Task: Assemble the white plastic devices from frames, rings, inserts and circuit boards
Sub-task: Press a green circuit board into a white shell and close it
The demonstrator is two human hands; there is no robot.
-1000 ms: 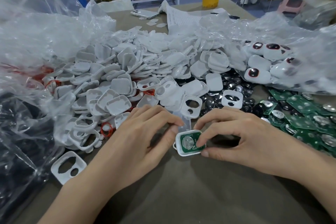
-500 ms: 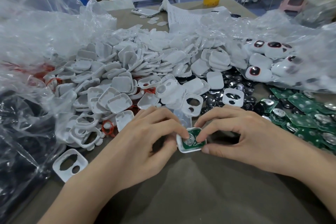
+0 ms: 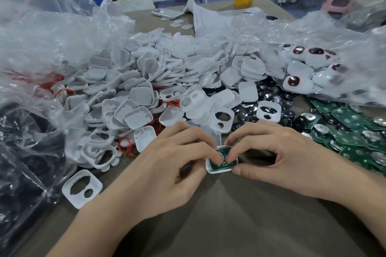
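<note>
The left hand curls forefinger and thumb round the white rounded-square plastic shell, and its forefinger tip presses on the green circuit board seated inside. The right hand pinches the same shell from 3 o'clock, thumb against the near right corner and forefinger on the board beside the left one. The shell lies flat on the grey-brown bench, open face up, with its near edge toward 6 o'clock. It is so nearly square that no long axis can be told.

From the shell toward 6 o'clock the bench surface runs on between the forearms. At 12 o'clock, just past the fingertips, stands a white two-holed plastic frame, backed from 10 to 12 by a heap of white plastic shells and frames. Thin red rings lie at 9 o'clock. A lone white two-holed frame sits at 8, near the crumpled clear plastic bag. Shiny black round inserts spread at 1 o'clock. A pile of green circuit boards with metal discs crowds 2 to 3 o'clock, near the right wrist. Beyond it are bagged finished white devices with red-rimmed dark windows.
</note>
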